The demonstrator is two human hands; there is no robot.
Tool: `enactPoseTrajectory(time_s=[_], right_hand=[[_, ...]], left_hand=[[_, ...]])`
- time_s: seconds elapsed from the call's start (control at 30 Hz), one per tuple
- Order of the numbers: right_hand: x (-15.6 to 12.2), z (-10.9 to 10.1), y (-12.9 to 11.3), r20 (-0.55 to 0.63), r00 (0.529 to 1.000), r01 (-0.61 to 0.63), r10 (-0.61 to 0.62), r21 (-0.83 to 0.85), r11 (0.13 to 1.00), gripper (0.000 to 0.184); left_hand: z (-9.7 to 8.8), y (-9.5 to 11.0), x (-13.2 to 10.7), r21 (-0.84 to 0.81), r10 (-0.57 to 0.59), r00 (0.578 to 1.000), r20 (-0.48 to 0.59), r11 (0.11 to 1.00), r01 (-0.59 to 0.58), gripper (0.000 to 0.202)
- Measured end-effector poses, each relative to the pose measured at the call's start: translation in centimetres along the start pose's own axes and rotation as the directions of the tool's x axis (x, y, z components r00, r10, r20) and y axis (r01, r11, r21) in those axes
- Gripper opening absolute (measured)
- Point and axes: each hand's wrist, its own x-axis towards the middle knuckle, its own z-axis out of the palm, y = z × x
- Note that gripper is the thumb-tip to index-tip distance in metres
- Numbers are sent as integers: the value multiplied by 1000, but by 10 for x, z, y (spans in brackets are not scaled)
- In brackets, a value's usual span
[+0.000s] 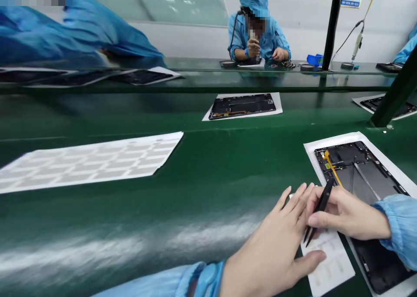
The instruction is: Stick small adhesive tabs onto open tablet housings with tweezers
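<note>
Right hand [347, 212]: fingers closed on black tweezers [321, 210]. Left hand [270, 249]: fingers open, thumb on a white label sheet [329, 262] at the tweezer tips. Tablet casing [358, 171] lies just beyond the right fingers.

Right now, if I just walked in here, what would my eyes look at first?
You'd probably look first at the two bare hands at the bottom right: the right hand pinches black tweezers, and the left hand lies on a small white sheet. Just beyond them, an open tablet casing with a yellow strip sits on white paper. Across the green work surface, a co-worker sits in blue hooded clothes.
</note>
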Motion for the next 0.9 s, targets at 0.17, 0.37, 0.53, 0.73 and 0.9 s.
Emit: enactPoseTrajectory(time_s=[0.17,0.37,0.53,0.73,0.9], right_hand=[[-1,3,6,-138,990,17,-28,-85,996,18],[-2,8,5,-211,976,16,-50,-162,987,16],[-1,7,6,-212,977,-15,-26,-190,982,15],[-2,7,2,-234,972,-42,-9,-210,977,17],[1,6,-2,-213,977,-36,-15,-232,972,16]], left_hand=[[-5,4,5,-13,-8,999,39,1000,8,94],[-9,4,6,-6,-12,996,86,1000,13,90],[-8,3,5,-6,5,997,82,1000,-5,89],[-9,4,6,-22,15,998,58,1000,-14,88],[-9,4,8,-28,7,998,62,1000,-5,79]])
